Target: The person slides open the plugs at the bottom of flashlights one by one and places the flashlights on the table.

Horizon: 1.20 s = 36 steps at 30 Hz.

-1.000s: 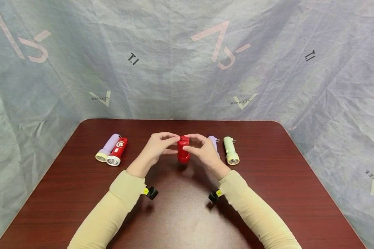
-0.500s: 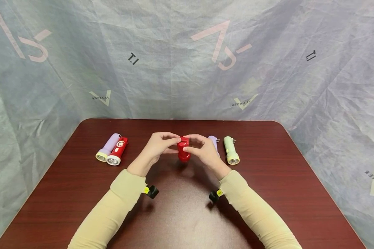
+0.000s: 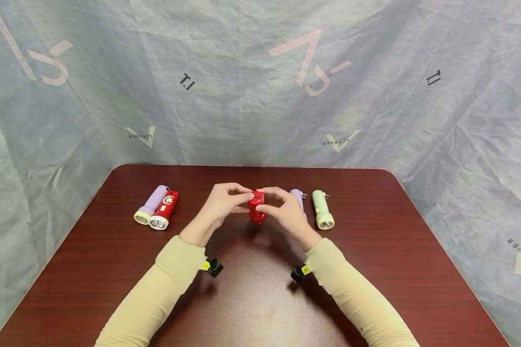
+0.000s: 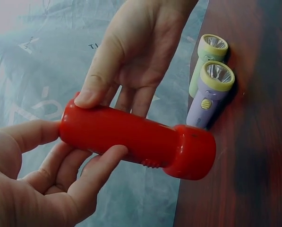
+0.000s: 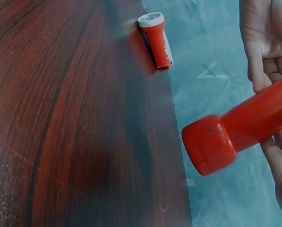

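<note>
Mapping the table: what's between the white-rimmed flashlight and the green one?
In the head view: the left hand, held red flashlight, right hand, and a purple flashlight.

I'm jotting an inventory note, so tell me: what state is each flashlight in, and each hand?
Held red flashlight: lifted, head end down
Left hand: gripping it
Right hand: gripping it too
White-rimmed red flashlight: lying flat, looks unlit
Left purple flashlight: lying flat, looks unlit
Right purple flashlight: lying flat, prongs out, looks unlit
Green flashlight: lying flat, prongs out, looks unlit
</note>
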Available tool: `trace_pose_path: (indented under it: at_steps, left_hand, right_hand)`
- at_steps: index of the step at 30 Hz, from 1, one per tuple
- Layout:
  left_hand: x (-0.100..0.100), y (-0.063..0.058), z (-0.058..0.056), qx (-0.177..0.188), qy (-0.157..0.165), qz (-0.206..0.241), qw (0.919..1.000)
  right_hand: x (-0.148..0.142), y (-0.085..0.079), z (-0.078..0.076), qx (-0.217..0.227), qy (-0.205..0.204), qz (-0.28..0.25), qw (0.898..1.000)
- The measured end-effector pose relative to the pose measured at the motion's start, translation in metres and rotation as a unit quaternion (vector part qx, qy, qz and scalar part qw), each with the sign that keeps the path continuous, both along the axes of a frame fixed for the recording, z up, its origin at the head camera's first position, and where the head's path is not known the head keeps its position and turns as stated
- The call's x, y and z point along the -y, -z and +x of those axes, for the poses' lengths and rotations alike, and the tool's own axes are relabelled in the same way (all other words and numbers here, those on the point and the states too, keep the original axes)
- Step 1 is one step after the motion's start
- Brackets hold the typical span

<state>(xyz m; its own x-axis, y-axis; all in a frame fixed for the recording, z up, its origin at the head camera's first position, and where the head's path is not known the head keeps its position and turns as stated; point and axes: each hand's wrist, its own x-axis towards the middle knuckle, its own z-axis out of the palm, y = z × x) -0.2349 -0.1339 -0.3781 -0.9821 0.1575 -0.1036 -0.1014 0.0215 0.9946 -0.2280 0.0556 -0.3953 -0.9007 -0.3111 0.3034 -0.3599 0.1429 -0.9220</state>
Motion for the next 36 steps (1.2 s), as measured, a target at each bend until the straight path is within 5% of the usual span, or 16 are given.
trace_pose_path:
  at_steps: [36]
  left_hand:
    - [-0.0099,0.0041,0.0042,-0.011,-0.020,-0.040,0.9989]
  right_hand:
    - [0.0000,-0.0019,0.0049,-0.020,-0.007,0.015,1.000]
